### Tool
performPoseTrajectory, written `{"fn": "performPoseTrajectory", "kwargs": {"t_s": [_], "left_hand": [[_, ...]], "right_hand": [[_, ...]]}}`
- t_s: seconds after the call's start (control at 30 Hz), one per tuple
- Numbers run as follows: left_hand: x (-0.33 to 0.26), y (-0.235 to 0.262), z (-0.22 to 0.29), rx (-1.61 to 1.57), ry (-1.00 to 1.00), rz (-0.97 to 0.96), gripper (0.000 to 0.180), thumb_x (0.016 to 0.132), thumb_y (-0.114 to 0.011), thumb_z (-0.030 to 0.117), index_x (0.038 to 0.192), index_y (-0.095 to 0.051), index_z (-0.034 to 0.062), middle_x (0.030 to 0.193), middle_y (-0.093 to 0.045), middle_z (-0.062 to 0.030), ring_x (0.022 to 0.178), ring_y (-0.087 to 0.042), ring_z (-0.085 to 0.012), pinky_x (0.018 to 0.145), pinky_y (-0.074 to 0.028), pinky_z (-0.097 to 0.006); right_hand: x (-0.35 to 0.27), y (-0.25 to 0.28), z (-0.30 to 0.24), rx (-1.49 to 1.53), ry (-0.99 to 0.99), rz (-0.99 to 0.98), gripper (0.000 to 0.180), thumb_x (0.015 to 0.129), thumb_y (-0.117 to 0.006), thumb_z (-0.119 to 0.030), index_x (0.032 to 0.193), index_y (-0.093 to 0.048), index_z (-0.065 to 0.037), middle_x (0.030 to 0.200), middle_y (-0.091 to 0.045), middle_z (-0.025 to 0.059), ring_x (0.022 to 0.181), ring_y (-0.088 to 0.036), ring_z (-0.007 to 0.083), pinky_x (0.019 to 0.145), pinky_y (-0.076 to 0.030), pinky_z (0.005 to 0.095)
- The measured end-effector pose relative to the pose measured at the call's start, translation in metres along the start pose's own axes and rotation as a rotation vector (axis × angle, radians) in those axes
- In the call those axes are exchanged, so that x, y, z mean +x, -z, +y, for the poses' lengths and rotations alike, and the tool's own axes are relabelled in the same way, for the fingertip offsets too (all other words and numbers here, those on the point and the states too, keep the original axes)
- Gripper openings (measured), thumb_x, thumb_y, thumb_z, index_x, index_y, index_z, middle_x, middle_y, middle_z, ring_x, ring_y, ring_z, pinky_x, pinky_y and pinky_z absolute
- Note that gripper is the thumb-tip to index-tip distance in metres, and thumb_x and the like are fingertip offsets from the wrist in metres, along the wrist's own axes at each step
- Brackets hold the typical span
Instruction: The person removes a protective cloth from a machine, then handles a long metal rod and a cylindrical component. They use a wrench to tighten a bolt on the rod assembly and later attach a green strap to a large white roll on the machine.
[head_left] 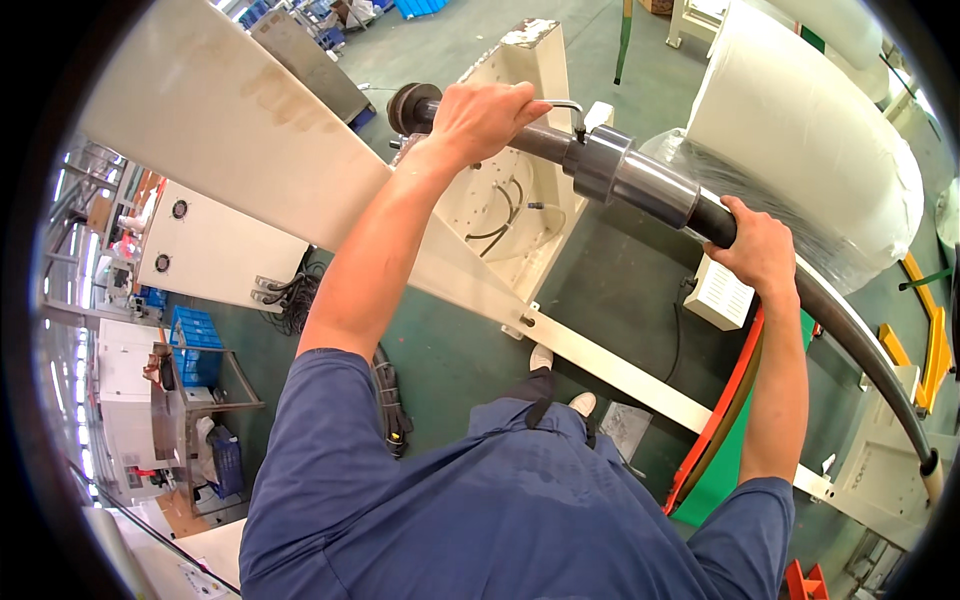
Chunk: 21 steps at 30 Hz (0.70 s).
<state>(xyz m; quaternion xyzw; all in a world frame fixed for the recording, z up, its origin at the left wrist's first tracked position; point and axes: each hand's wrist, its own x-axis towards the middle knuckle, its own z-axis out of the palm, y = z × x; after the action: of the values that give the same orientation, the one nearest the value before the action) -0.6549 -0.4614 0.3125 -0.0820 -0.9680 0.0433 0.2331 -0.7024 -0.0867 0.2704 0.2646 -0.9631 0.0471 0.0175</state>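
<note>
A long dark metal shaft (543, 143) runs across in front of me from upper left to lower right. My left hand (478, 122) is closed over its left part, gripping a bent hex key (566, 103). The key's short end points down at a steel collar (600, 163) on the shaft; whether it sits in a screw is too small to tell. A shiny wider sleeve (655, 187) adjoins the collar on the right. Just past that sleeve, my right hand (757, 248) is wrapped around the shaft. A dark round end piece (408, 108) caps the shaft's left end.
A cream machine frame (300, 150) stands left of the shaft, and a cream crossbar (620, 372) passes low before my feet. Behind the shaft lies a big white roll (800, 130) with clear film. A white box (720, 293) and red-edged curved part (716, 435) are below my right arm.
</note>
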Motion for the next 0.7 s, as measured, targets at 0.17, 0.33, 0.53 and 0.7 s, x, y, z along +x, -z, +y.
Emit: {"fn": "performPoseTrajectory", "kwargs": {"t_s": [0.17,0.33,0.53,0.7], "left_hand": [[0.003,-0.01,-0.001,-0.143,0.174,0.024,0.047,0.094,-0.053,0.051,0.074,-0.053,0.0074,0.06,-0.055,-0.0088,0.056,-0.055,-0.0261,0.054,-0.041,-0.039],[-0.036,-0.056,0.046,-0.912,0.542,0.167,0.047,0.087,-0.065,0.049,0.085,-0.064,0.0022,0.065,-0.058,-0.011,0.061,-0.054,-0.0197,0.059,-0.043,-0.036],[-0.064,-0.075,0.088,-0.964,0.652,0.073,0.044,0.085,-0.07,0.043,0.097,-0.064,0.0004,0.083,-0.068,-0.0143,0.072,-0.064,-0.0271,0.065,-0.047,-0.034],[-0.068,-0.079,0.099,-0.843,0.449,0.226,0.057,0.073,-0.082,0.04,0.106,-0.063,-0.003,0.096,-0.07,-0.0177,0.084,-0.069,-0.0296,0.073,-0.054,-0.035]], "right_hand": [[-0.001,0.001,-0.002,0.0,0.004,-0.004,0.06,0.069,-0.076,-0.037,0.122,-0.06,-0.014,0.084,-0.07,0.0111,0.081,-0.067,0.0301,0.077,-0.053,0.0412],[0.002,0.009,-0.005,0.022,-0.015,-0.076,0.074,0.063,-0.079,-0.043,0.127,-0.057,-0.014,0.088,-0.07,0.0115,0.086,-0.067,0.03,0.08,-0.053,0.0404],[0.016,0.009,-0.018,0.359,0.105,-0.005,0.102,0.056,-0.081,-0.049,0.142,-0.042,-0.01,0.123,-0.061,0.0166,0.113,-0.058,0.0327,0.096,-0.046,0.0394],[0.054,0.012,-0.061,0.348,0.163,-0.152,0.104,0.056,-0.081,-0.046,0.142,-0.041,-0.003,0.127,-0.058,0.022,0.116,-0.056,0.035,0.099,-0.044,0.0385]]}}
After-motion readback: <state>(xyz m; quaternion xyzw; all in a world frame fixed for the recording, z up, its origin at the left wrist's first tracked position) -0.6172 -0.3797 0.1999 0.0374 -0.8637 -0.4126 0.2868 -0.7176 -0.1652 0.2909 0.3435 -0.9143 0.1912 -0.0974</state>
